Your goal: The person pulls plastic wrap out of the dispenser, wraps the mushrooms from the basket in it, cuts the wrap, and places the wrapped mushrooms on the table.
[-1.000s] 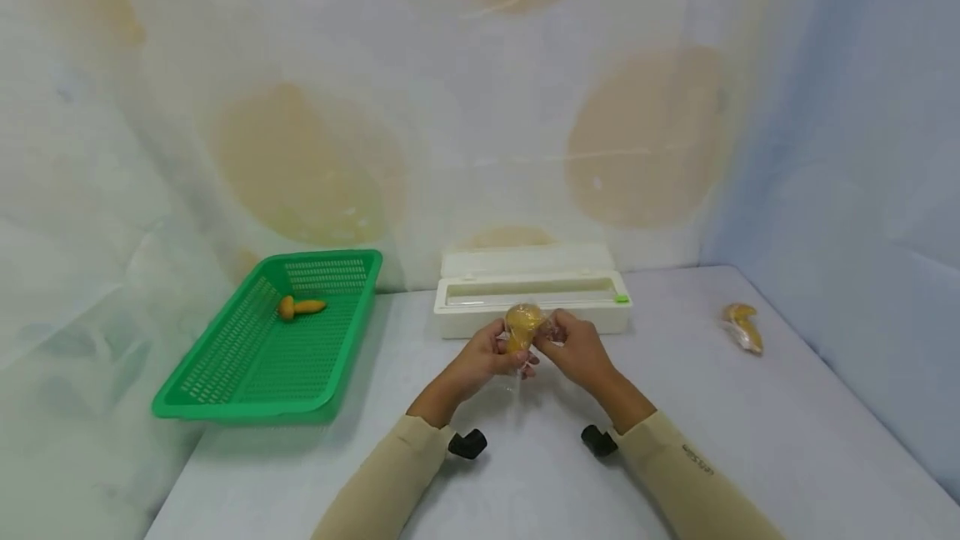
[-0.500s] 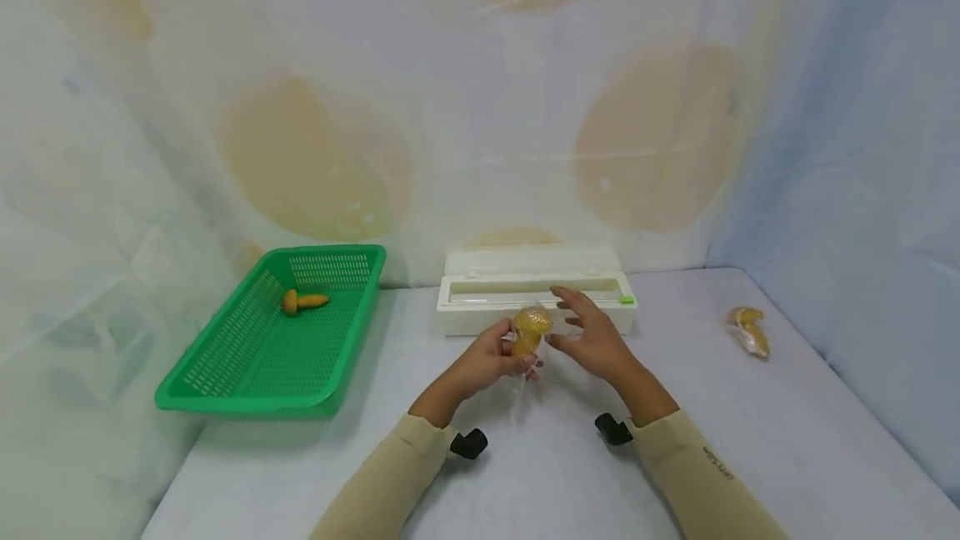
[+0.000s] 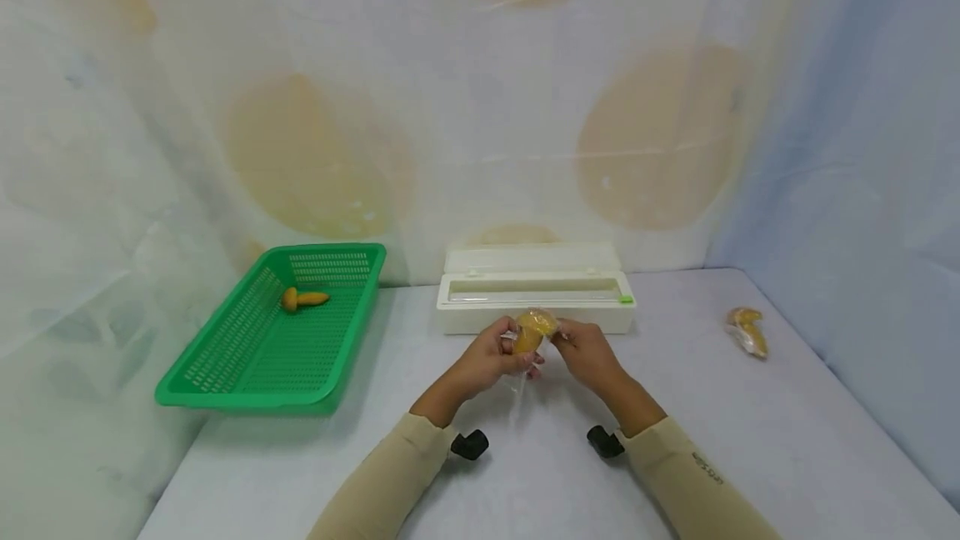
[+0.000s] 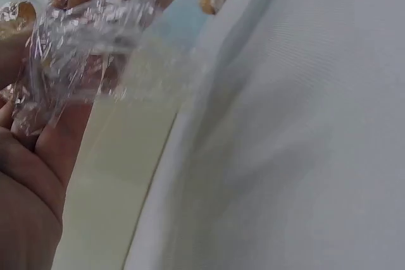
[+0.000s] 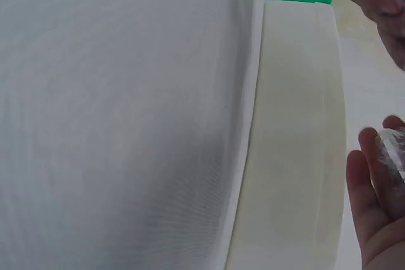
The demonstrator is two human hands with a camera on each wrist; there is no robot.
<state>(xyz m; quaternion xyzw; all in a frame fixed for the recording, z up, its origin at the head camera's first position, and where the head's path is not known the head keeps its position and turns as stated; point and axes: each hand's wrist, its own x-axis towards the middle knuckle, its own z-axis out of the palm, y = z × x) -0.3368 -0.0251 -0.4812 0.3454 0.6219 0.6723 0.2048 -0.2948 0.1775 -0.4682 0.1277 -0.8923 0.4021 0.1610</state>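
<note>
In the head view a yellow-brown mushroom (image 3: 528,338) wrapped in clear plastic film is held up in front of the white box. My left hand (image 3: 482,362) grips it by the stem, with loose film (image 3: 519,390) trailing below. My right hand (image 3: 591,354) pinches the film at the cap's right side. Crinkled film (image 4: 88,39) stretches between the hands in the left wrist view and hides most of the mushroom. The right wrist view catches part of my right hand (image 5: 373,203) with film (image 5: 393,147) at its fingers.
A long white box (image 3: 536,320) with its lid raised stands behind the hands. To the left, a green basket (image 3: 337,390) holds one bare mushroom (image 3: 303,300). Another film-wrapped mushroom (image 3: 747,332) lies at the table's right. Plastic-looking sheets (image 3: 495,107) wall the table in.
Half a second ago my right hand was spread and apart from the film; it has come back left to the cap and pinches the film. My left hand has kept its hold on the mushroom.
</note>
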